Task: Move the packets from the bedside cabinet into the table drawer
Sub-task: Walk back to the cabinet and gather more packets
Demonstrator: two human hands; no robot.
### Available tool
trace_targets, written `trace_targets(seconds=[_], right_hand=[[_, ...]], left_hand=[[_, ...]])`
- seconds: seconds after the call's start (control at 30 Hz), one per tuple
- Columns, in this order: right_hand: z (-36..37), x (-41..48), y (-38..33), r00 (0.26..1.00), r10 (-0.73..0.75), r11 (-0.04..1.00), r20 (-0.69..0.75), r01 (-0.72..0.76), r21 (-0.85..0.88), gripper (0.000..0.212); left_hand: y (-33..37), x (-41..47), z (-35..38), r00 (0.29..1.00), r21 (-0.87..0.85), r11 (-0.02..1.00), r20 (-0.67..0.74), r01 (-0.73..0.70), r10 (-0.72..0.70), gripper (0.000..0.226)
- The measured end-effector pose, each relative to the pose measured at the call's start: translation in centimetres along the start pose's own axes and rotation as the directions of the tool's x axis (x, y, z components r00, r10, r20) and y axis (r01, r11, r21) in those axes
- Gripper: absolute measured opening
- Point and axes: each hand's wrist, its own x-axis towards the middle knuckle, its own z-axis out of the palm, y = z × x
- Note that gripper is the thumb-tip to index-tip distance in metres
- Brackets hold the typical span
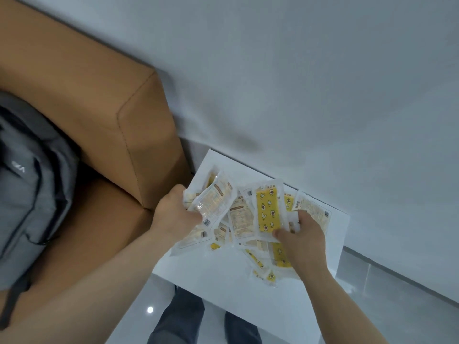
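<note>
A loose heap of packets is being gathered on the white top of the bedside cabinet, some lying flat on it and some being raised just above it; the table drawer is not being shown. A bunch of packets is being gripped in the left hand, fingers curled round the lower ends, while a yellow packet printed with stars is being pinched at its near edge by the right hand. The packets are being judged light, flat and flexible, their glossy film wrappers likely to be sliding over one another. A hold across the sealed margins, or round a squared-up stack, is being suggested as safer than a pinch on one corner, since a fanned bunch may be shedding its outer pieces. The contents cannot be told, so hard squeezing is being advised against. The cabinet top is appearing smooth and hard, offering little friction, and is being flanked by a tan upholstered headboard on the left and a pale wall behind. A grey backpack is resting on the tan upholstery, and a glossy floor is being seen below.
</note>
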Motion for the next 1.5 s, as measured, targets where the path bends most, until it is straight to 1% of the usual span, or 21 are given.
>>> trace_targets(seconds=[0.17, 0.33, 0.57, 0.7, 0.8, 1.03, 1.2, 1.3, 1.37, 1.4, 1.43, 1.5], right_hand=[[-2.3, -1.7, -1.0, 0.998, -0.058, 0.998, -0.028, 0.057, -0.016, 0.017], [-3.6, -2.3, 0.1, 0.993, -0.096, 0.995, -0.066, 0.094, -0.024, 0.019], [-4.3, -2.4, 2.8, 0.996, -0.068, 0.997, -0.06, 0.066, -0.035, 0.014], [-4.9, -2.9, 3.5, 0.997, -0.058, 0.998, -0.056, 0.056, -0.038, 0.015], [-5.4, -3.2, 3.6, 0.997, -0.067, 0.997, -0.043, 0.065, -0.041, 0.015], [-5.8, -3.4, 3.3, 0.997, -0.069, 0.997, -0.04, 0.067, -0.033, 0.014], [-6.9, -3.9, 1.1, 0.992, -0.098, 0.995, -0.073, 0.1, 0.021, 0.012], [-7.4, -3.9, -0.4, 0.991, -0.114, 0.993, -0.067, 0.116, 0.019, 0.012], [-7.6, -3.8, -1.0, 0.991, -0.125, 0.992, -0.049, 0.125, 0.001, 0.012], [-7.8, -3.8, -1.4, 0.99, -0.134, 0.991, -0.034, 0.134, -0.004, 0.015], [-8.1, -3.7, -1.7, 0.989, -0.147, 0.989, -0.015, 0.146, -0.013, 0.023], [-9.0, -3.9, -2.6, 0.982, -0.188, 0.98, 0.033, 0.189, -0.058, 0.049]], left_hand=[[1.7, -3.0, -0.1, 0.999, 0.056, 0.998, 0.038, -0.037, 0.035, 0.03], [2.0, -4.3, 2.1, 0.998, 0.063, 0.997, 0.019, -0.053, 0.052, 0.019], [1.9, -5.5, 4.8, 0.997, 0.082, 0.994, 0.0, -0.076, 0.076, 0.019], [2.1, -6.1, 4.8, 0.997, 0.101, 0.991, -0.002, -0.082, 0.083, 0.019], [2.2, -6.4, 4.5, 0.998, 0.106, 0.992, 0.022, -0.067, 0.065, 0.024], [3.0, -7.5, 2.8, 0.999, 0.017, 0.999, 0.029, -0.046, 0.045, 0.029], [4.9, -9.4, -0.3, 0.992, -0.06, 0.99, 0.011, -0.125, 0.126, 0.024], [6.2, -10.5, -2.4, 0.981, -0.077, 0.978, -0.005, -0.194, 0.194, 0.027], [7.1, -11.1, -3.9, 0.97, -0.082, 0.967, 0.001, -0.241, 0.242, 0.025], [7.4, -11.4, -4.6, 0.964, -0.072, 0.961, 0.006, -0.266, 0.267, 0.024], [7.7, -11.6, -5.4, 0.957, -0.064, 0.955, 0.01, -0.29, 0.291, 0.023], [8.3, -12.0, -6.9, 0.945, -0.063, 0.944, 0.01, -0.325, 0.326, 0.023]])
